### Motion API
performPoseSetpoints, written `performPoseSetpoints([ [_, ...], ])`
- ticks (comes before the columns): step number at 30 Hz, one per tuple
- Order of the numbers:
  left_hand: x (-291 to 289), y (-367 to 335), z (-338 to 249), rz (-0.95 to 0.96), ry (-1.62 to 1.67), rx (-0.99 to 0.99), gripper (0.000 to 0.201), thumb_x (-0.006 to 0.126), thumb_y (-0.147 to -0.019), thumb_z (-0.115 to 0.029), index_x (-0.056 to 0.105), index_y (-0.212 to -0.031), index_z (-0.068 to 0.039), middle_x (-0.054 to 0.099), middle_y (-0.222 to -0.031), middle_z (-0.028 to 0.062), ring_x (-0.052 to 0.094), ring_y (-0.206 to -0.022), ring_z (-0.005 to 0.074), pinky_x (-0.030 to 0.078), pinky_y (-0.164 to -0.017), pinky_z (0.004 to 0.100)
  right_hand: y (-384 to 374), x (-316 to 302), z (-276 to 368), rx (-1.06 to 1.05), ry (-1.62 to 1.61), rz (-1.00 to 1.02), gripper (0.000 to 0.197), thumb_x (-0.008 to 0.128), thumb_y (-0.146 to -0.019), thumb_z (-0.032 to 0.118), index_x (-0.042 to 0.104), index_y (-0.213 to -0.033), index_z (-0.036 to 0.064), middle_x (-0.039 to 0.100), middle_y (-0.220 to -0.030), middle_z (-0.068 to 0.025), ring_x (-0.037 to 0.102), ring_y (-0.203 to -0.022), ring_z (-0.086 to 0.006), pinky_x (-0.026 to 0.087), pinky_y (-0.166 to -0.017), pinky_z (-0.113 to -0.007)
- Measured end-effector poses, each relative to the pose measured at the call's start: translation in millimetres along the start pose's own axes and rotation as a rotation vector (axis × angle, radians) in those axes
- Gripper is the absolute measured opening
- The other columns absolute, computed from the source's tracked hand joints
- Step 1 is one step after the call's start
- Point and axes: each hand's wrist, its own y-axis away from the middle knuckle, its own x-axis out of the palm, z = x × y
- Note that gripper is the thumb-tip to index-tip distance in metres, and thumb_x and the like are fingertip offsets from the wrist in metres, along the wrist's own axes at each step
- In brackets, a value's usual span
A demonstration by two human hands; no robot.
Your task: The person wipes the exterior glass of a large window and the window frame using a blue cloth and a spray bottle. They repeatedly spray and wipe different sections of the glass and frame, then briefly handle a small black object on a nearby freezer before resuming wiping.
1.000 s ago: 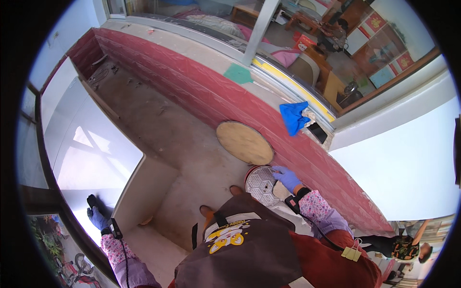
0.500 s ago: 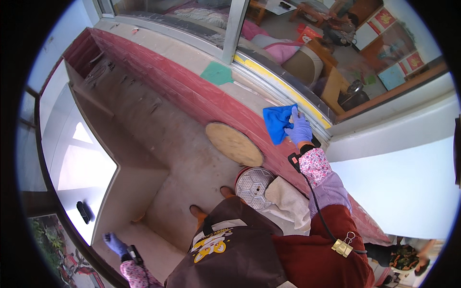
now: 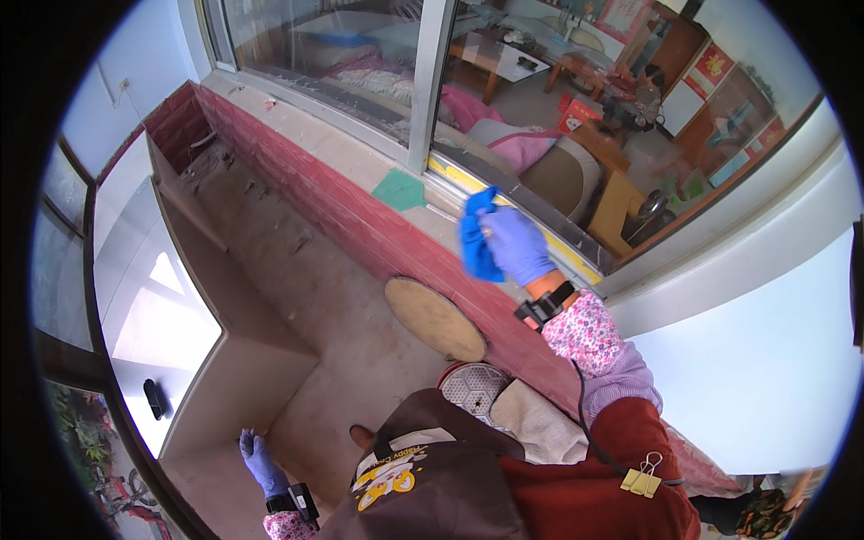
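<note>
My right hand [image 3: 520,245], in a purple glove, is closed on a blue cloth [image 3: 477,241]. The cloth hangs bunched over the sill at the lower track [image 3: 454,191] of a sliding window, slightly blurred. Part of it is hidden behind my fingers. My left hand [image 3: 262,466], gloved too, is held low at the left, away from the sill; its fingers are loosely stretched and nothing shows in them. Left of the cloth, a green patch [image 3: 399,190] lies on the sill. A yellow strip [image 3: 562,254] runs along the window frame.
Below the sill, a round tan board [image 3: 436,317] leans by the red-tiled wall [image 3: 315,198]. A stool with a patterned top [image 3: 474,385] and a beige cloth [image 3: 537,425] stand close to me. A white-topped cabinet [image 3: 148,297] is at left. Behind the glass sits a person [image 3: 641,97].
My right hand has moved left along the window track with the blue cloth, which is now more bunched. My left hand has shifted right, and the view has tilted up slightly.
</note>
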Motion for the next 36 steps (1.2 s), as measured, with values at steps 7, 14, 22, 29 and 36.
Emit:
performPoseSetpoints([
  [7, 139.3, 90.1, -137.4, 0.235, 0.224, 0.136, 0.074, 0.057, -0.093, -0.041, 0.021, -0.149, -0.010, 0.030, -0.149, 0.0121, 0.035, -0.134, 0.0271, 0.031, -0.108, 0.0422, 2.1, 20.8, 193.6, -0.792, -0.653, 0.146, 0.010, 0.056, -0.085, 0.018, 0.062, -0.090, 0.0114, 0.057, -0.082, -0.0121, 0.059, -0.078, -0.0324, 0.049, -0.069, -0.043],
  [14, 114.3, 167.5, -164.1, 0.450, 1.021, -0.321, 0.058, 0.071, -0.084, -0.018, 0.046, -0.135, -0.004, 0.059, -0.127, 0.0107, 0.060, -0.112, 0.0217, 0.047, -0.100, 0.0383, 46.9, 20.5, 302.0, -0.047, -1.885, 1.119, 0.027, 0.061, -0.092, 0.015, 0.056, -0.116, 0.0039, 0.057, -0.129, -0.0080, 0.058, -0.112, -0.0187, 0.046, -0.099, -0.033],
  [22, 16.3, 235.7, -147.9, 0.149, 0.954, -0.124, 0.058, 0.069, -0.085, -0.009, 0.043, -0.137, -0.005, 0.056, -0.130, 0.0136, 0.060, -0.112, 0.0259, 0.049, -0.098, 0.0407, 122.0, -2.6, 379.8, 0.116, -2.128, 1.302, 0.039, 0.059, -0.093, 0.017, 0.053, -0.129, 0.0040, 0.051, -0.138, -0.0107, 0.051, -0.121, -0.0189, 0.040, -0.105, -0.033],
  [29, -86.5, 320.2, -126.1, -0.096, 0.937, -0.059, 0.060, 0.068, -0.084, -0.006, 0.041, -0.137, -0.002, 0.053, -0.133, 0.0150, 0.055, -0.118, 0.0294, 0.044, -0.103, 0.0443, 198.8, -21.2, 464.2, 0.104, -2.264, 1.333, 0.043, 0.059, -0.090, 0.008, 0.050, -0.132, 0.0015, 0.059, -0.119, -0.0073, 0.056, -0.108, -0.0155, 0.043, -0.101, -0.031],
  [36, -164.9, 414.8, -104.4, -0.361, 0.955, 0.094, 0.052, 0.068, -0.081, -0.001, 0.049, -0.129, 0.001, 0.057, -0.127, 0.0161, 0.058, -0.114, 0.0294, 0.046, -0.101, 0.0451, 267.1, -22.9, 542.6, 0.134, -2.231, 1.507, 0.040, 0.054, -0.086, -0.001, 0.055, -0.126, 0.0008, 0.060, -0.121, -0.0089, 0.059, -0.104, -0.0168, 0.048, -0.095, -0.032],
])
